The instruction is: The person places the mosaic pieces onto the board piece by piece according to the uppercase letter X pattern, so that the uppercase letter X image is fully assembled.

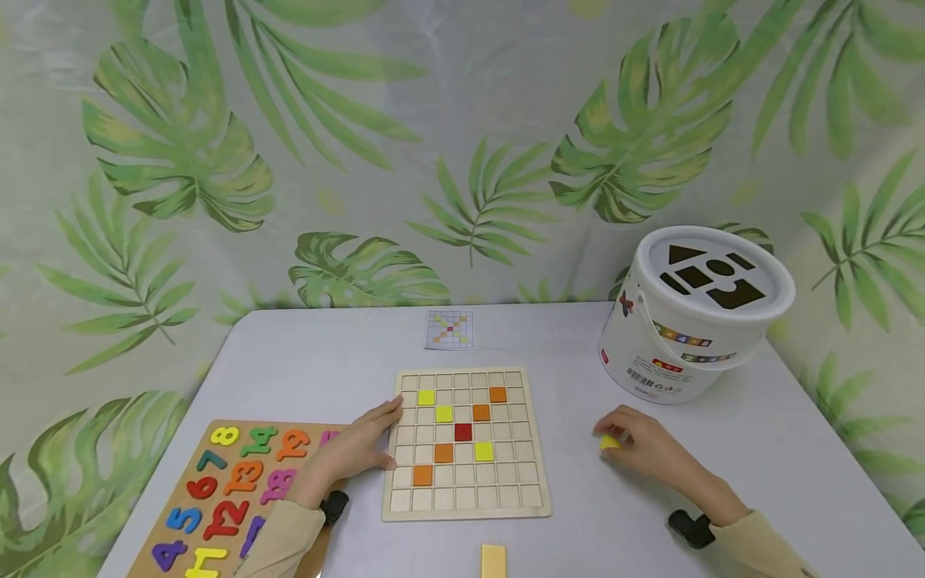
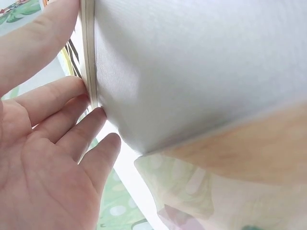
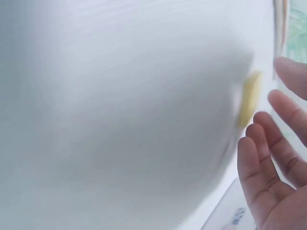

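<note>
A wooden grid board (image 1: pixel 538 482) lies mid-table, with yellow, orange and red square tiles in a crossing diagonal pattern; the red tile (image 1: pixel 462 432) is at the crossing. My left hand (image 1: pixel 354 449) rests along the board's left side, fingertips and thumb at its edge. In the left wrist view its fingers are spread against the board's edge (image 2: pixel 89 57). To the right of the board, my right hand (image 1: pixel 643 445) is over a yellow tile (image 1: pixel 610 442) on the table. The right wrist view has the yellow tile (image 3: pixel 249 99) just beyond the fingertips, thumb and fingers apart.
A small pattern card (image 1: pixel 450 330) lies behind the board. At the back right stands a white bucket (image 1: pixel 686 321) with shaped holes in its lid. A number puzzle board (image 1: pixel 238 474) is at the left, partly under the left forearm. A pale yellow block (image 1: pixel 494 559) sits at the front edge.
</note>
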